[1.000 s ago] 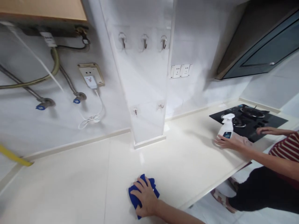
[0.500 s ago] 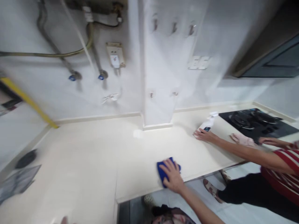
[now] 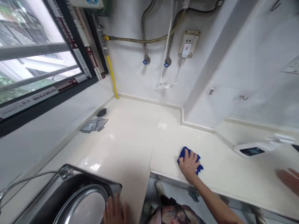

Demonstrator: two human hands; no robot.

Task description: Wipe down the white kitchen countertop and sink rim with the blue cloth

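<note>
The right hand [image 3: 189,163] is stretched out from the lower edge of the view, arm reaching forward and slightly left, palm down and fingers spread flat over a blue cloth [image 3: 197,161]. The cloth is bunched under the palm, pressed onto the cream counter [image 3: 130,137] near its front edge, just right of the seam where two slabs meet. Blue folds poke out between the fingers and to the right of the knuckles.

The left hand [image 3: 115,211] sits low in the view, fingers pointing up and lying open on the counter edge just beside the steel sink [image 3: 70,199]; it grips nothing that I can see.

A white spray bottle [image 3: 259,148] lies on its side further right on the counter, well apart from the cloth. Another person's hand [image 3: 288,179], blurred, comes in at the right edge, near the bottle but not touching it. A grey rag [image 3: 94,125] lies by the window [image 3: 35,62] wall.
</note>
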